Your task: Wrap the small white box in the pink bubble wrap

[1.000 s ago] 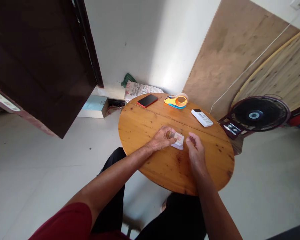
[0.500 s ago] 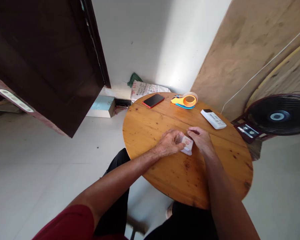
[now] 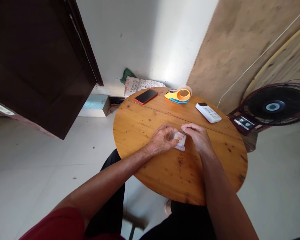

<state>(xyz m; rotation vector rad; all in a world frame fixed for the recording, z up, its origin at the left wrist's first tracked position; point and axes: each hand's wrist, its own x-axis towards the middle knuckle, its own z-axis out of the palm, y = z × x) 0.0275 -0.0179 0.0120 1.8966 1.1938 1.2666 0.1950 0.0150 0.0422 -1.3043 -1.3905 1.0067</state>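
Observation:
My left hand [image 3: 163, 137] is closed round a small whitish box [image 3: 180, 139] with reddish print on its upper face. The thumb lies along the near side, and the fingers wrap over the far left side. The box is low over the round wooden table [image 3: 145, 123]. Just to the right of the box is my right hand [image 3: 197, 135], with thumb and forefinger drawn together in a pinch near its far right corner. Whatever lies between those fingertips is too small to make out.
Along the table's far side lie a black phone with a red edge [image 3: 146, 96], a yellow and blue tape dispenser [image 3: 176, 94] and a white device with a dark end [image 3: 208, 112]. A black fan [image 3: 273, 106] stands at right. A printed sack [image 3: 140, 85] lies behind the table.
My right hand's fingertips have come slightly away from the box's far corner. The left hand keeps its hold. The whole view has shifted a little.

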